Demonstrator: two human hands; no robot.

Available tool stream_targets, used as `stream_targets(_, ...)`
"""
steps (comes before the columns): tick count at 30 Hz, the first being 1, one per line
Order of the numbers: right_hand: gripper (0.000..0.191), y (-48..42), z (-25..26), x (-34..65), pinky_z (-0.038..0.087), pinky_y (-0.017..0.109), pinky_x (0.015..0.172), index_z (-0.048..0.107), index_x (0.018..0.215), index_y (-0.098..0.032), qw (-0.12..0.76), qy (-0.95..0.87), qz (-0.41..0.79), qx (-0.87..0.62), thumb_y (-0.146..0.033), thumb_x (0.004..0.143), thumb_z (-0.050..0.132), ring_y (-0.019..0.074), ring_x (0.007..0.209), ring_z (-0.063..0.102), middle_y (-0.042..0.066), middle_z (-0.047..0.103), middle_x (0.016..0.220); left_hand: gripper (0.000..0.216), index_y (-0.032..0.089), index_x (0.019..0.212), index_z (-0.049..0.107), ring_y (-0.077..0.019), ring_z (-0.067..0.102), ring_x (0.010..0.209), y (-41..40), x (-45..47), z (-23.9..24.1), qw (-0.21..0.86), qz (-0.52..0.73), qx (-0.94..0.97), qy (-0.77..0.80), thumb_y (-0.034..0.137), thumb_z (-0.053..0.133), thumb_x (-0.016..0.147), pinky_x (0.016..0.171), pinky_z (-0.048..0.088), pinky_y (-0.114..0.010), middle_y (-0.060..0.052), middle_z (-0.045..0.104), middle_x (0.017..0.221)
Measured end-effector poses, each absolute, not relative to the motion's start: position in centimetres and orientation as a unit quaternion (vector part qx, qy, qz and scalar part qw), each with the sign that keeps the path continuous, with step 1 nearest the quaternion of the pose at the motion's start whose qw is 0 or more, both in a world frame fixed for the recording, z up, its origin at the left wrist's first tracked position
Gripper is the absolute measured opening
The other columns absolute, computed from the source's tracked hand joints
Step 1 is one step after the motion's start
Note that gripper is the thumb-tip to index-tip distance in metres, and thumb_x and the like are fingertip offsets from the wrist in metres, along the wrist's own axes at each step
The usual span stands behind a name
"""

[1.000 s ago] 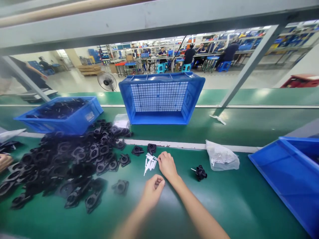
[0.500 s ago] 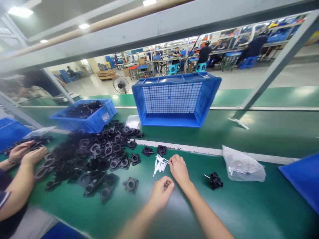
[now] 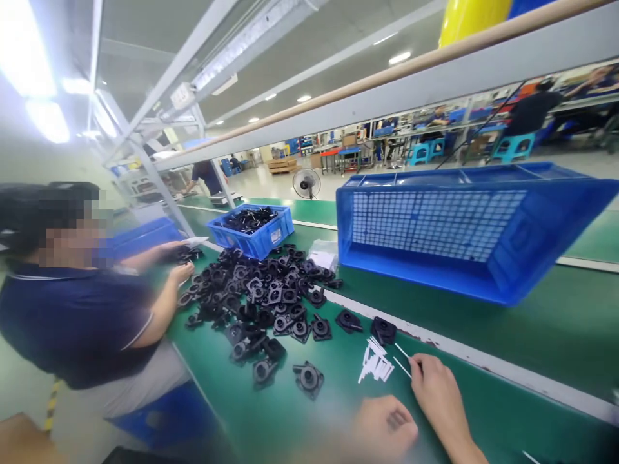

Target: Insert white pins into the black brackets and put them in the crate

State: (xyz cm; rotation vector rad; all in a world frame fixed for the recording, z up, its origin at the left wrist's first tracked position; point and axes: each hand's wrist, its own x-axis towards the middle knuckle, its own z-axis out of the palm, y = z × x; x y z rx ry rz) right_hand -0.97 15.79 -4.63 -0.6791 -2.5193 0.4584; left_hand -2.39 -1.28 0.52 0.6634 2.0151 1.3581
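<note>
Right hand [image 3: 438, 396] low at frame bottom, palm down on the green counter [image 3: 532, 322], fingertips pinched on one thin white pin [image 3: 402, 367] at the edge of the small heap of white pins [image 3: 374, 364]. Left hand [image 3: 387, 432] just beside it, nearer the camera, fingers curled into a loose fist; blurred, contents of the fist not discernible.

By size, largest first:
- Counter: green surface, pale strip running across it beyond the pins.
- Co-worker in dark blue shirt [image 3: 72, 322] seated at left, both hands at the far side of the parts pile.
- Large blue mesh-walled crate [image 3: 459, 225] tipped on its side, open face toward the camera, well behind the pins.
- Pile of black moulded parts [image 3: 256, 293] spread on the counter between co-worker and pins; a few strays near the pins, closest one [image 3: 383, 330] just behind the heap.
- Smaller blue bin [image 3: 251, 229] holding more black parts, behind the pile.
- Clear plastic bag [image 3: 323, 254] at the crate's left corner.
- White pins: loose fan on the counter, just left of the right-hand fingertips.
</note>
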Motion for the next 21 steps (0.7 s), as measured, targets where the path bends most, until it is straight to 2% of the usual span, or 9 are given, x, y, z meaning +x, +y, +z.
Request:
stream_targets(5, 0.033, 17.0, -4.3, -0.7, 0.049, 0.037, 0.063, 0.055, 0.086, -0.023, 0.214, -0.834, 0.364, -0.355, -0.05, 0.076, 0.039, 0.0271, 0.073, 0.064, 0.008, 0.068, 0.083, 0.019, 0.018, 0.08, 0.069, -0.0198, 0.06, 0.07, -1.2, -2.4, 0.0, 0.305, 0.508, 0.237, 0.77, 0.031, 0.059, 0.07, 0.067, 0.05, -0.031, -0.006, 0.069, 0.076)
stream_targets(9, 0.051, 17.4, -4.2, -0.7, 0.049, 0.04, 0.072, 0.056, 0.11, -0.019, 0.256, -0.792, 0.404, -0.379, -0.05, 0.074, 0.037, 0.0297, 0.084, 0.064, 0.012, 0.068, 0.094, 0.016, 0.018, 0.079, 0.069, -0.0204, 0.06, 0.069, -1.1, -2.5, -0.2, 0.296, 0.509, 0.236, 0.773, 0.028, 0.06, 0.069, 0.066, 0.049, -0.032, -0.006, 0.069, 0.075)
stream_targets(13, 0.05, 17.7, -4.2, -0.7, 0.045, 0.047, 0.084, 0.064, 0.102, -0.015, 0.295, -0.765, 0.434, -0.372, -0.047, 0.072, 0.04, 0.0353, 0.099, 0.06, 0.017, 0.066, 0.107, 0.014, 0.018, 0.079, 0.068, -0.0189, 0.06, 0.069, -1.7, -3.4, 1.6, 0.27, 0.526, 0.232, 0.773, 0.023, 0.058, 0.071, 0.063, 0.047, -0.029, -0.005, 0.068, 0.075)
stream_targets(17, 0.043, 17.8, -4.4, -0.6, 0.045, 0.045, 0.077, 0.065, 0.096, -0.016, 0.323, -0.73, 0.479, -0.364, -0.046, 0.071, 0.047, 0.0326, 0.087, 0.062, 0.015, 0.068, 0.093, 0.016, 0.02, 0.087, 0.064, -0.017, 0.06, 0.08, -5.3, -5.4, 3.4, 0.139, 0.552, 0.261, 0.78, 0.026, 0.049, 0.083, 0.07, 0.046, -0.027, -0.003, 0.067, 0.084)
stream_targets(19, 0.042, 17.8, -4.7, -0.7, 0.046, 0.042, 0.073, 0.062, 0.096, -0.016, 0.331, -0.721, 0.488, -0.365, -0.048, 0.073, 0.047, 0.0285, 0.08, 0.061, 0.012, 0.067, 0.087, 0.015, 0.021, 0.089, 0.06, -0.017, 0.058, 0.081, -8.1, -6.6, 3.4, 0.015, 0.493, 0.247, 0.834, 0.028, 0.047, 0.086, 0.072, 0.045, -0.027, -0.003, 0.063, 0.086)
stream_targets(21, 0.041, 17.6, -5.1, -0.9, 0.047, 0.039, 0.071, 0.058, 0.096, -0.016, 0.341, -0.704, 0.507, -0.361, -0.049, 0.075, 0.048, 0.0249, 0.076, 0.061, 0.011, 0.066, 0.085, 0.017, 0.019, 0.095, 0.056, -0.0202, 0.054, 0.085, -10.9, -7.6, 2.7, -0.026, 0.463, 0.206, 0.861, 0.03, 0.047, 0.086, 0.078, 0.043, -0.033, -0.006, 0.058, 0.089)
